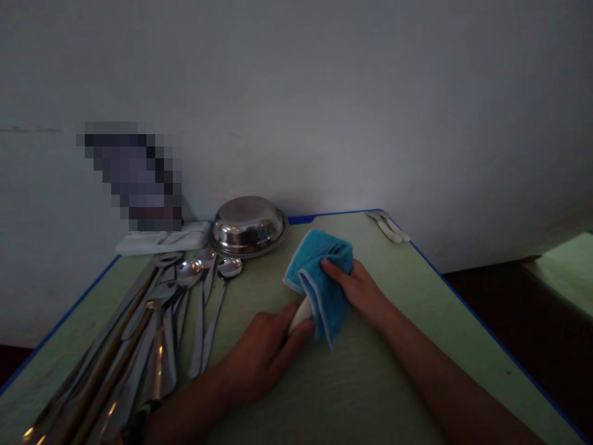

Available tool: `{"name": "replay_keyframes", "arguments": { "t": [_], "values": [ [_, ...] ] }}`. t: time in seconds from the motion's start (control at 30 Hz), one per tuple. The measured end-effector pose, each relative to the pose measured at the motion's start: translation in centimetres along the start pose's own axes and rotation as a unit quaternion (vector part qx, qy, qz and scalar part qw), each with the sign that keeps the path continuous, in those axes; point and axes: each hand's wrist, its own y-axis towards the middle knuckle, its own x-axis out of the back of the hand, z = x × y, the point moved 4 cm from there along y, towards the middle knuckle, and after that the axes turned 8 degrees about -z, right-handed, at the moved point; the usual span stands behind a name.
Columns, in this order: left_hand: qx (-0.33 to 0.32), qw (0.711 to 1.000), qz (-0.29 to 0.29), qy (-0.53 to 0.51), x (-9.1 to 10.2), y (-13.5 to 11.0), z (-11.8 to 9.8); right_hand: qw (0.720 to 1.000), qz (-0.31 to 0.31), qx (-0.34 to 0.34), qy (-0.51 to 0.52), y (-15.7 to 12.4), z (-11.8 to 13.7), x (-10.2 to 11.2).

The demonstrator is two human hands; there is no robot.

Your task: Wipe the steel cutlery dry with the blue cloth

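My left hand [271, 340] grips the pale handle [301, 314] of a utensil, thumb and fingers closed around it. The utensil's other end is hidden inside a folded blue cloth [319, 262] with a light edge, so its kind does not show. From the right, my right hand [359, 284] pinches the cloth around that hidden end, thumb on top. Both hands are above the middle of the pale green table [370, 383]. To the left of my left hand, a small metal spoon [229, 269] lies with its bowl toward the wall.
Several spoons, ladles and other long utensils [160, 346] lie piled along the left side. An upside-down steel bowl [250, 225] rests near the wall, beside a folded white cloth [167, 238]. White-handled cutlery [388, 227] lies at the far right corner. A blurred-out object [134, 176] leans on the wall.
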Motion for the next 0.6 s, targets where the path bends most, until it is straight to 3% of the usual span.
{"name": "replay_keyframes", "arguments": {
  "t": [0.1,0.23,0.43,0.6],
  "values": [
    [-0.006,1.000,0.004,0.023,-0.08,0.00,-0.07,1.000,0.005,0.002,0.013,-0.08,0.10,-0.06],
    [0.001,0.999,-0.017,0.031,0.08,0.01,0.05,0.996,-0.023,-0.057,0.058,0.00,-0.07,0.37],
    [0.018,0.995,-0.096,-0.033,0.74,-0.02,0.40,0.995,-0.014,-0.068,0.065,-0.06,-0.04,0.51],
    [0.015,0.996,-0.079,-0.037,0.47,0.06,0.43,0.991,-0.016,-0.086,0.099,-0.19,-0.21,0.32]
  ]
}}
